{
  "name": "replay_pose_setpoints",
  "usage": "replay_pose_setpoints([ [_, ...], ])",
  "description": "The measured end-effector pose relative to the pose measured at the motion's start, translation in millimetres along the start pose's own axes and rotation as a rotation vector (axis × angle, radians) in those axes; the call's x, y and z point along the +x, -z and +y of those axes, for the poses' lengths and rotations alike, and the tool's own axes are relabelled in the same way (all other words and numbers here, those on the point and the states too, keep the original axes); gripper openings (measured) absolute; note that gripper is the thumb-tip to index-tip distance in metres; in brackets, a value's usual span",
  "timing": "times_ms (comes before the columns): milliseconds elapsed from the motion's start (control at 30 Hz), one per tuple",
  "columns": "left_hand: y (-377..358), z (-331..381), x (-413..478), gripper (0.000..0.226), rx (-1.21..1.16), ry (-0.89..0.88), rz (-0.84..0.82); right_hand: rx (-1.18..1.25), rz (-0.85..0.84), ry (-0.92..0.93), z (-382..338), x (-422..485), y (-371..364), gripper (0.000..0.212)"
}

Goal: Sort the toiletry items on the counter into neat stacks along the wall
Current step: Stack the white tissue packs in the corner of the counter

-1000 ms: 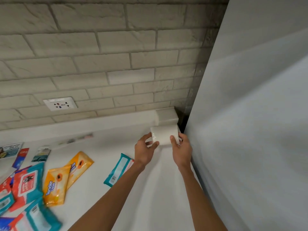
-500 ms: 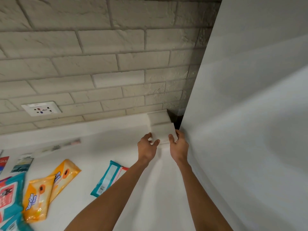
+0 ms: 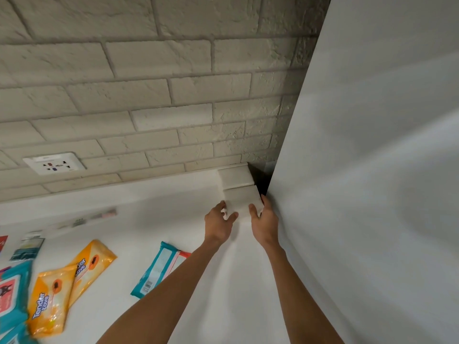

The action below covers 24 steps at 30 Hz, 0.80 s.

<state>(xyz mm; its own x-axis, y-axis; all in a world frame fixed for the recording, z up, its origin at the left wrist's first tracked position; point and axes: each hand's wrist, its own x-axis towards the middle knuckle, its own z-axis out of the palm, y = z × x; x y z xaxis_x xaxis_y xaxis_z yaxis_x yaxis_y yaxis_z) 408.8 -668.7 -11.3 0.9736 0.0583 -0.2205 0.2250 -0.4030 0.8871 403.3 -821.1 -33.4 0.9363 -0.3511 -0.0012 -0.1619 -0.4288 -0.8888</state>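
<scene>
The left grip (image 3: 219,223) and the right grip (image 3: 264,223) hold a white pack (image 3: 242,199) between them, each with its thumb on the near face and its fingers curled round a side. This pack sits in the far right corner of the white bench (image 3: 236,294), directly in front of a second white pack (image 3: 234,177) that stands against the foot of the brick wall (image 3: 149,95); the two appear to touch edge to edge. Whether the held pack rests on the bench or is just above it cannot be told. The right grip is close beside a tall white panel (image 3: 372,170) that closes off the bench on that side. Left of the left forearm a teal wipes pack (image 3: 159,271) lies flat. Farther left lie two overlapping orange wipes packs (image 3: 51,304), a teal and red pack (image 3: 11,294) at the picture's edge, and a small dark sachet (image 3: 28,245) nearer the wall. A white socket (image 3: 54,163) is set low in the brickwork above them.
</scene>
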Motion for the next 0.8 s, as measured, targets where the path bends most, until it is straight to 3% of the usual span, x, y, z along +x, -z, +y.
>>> replay_pose_setpoints([
  [167, 3.3, -11.7, -2.2, 0.063, 0.024, 0.000, 0.007, 0.053, -0.011, -0.009, 10.6, -8.2, 1.9, 0.058],
  [433, -2.4, -6.7, -1.7, 0.051, 0.040, -0.014, 0.026, 0.053, 0.019, 0.020, 12.0, -6.5, 0.6, 0.038],
  [800, -6.8, -2.1, -0.5, 0.045, 0.050, 0.002, 0.032, 0.028, -0.022, -0.003, 8.3, -0.6, 0.5, 0.038],
])
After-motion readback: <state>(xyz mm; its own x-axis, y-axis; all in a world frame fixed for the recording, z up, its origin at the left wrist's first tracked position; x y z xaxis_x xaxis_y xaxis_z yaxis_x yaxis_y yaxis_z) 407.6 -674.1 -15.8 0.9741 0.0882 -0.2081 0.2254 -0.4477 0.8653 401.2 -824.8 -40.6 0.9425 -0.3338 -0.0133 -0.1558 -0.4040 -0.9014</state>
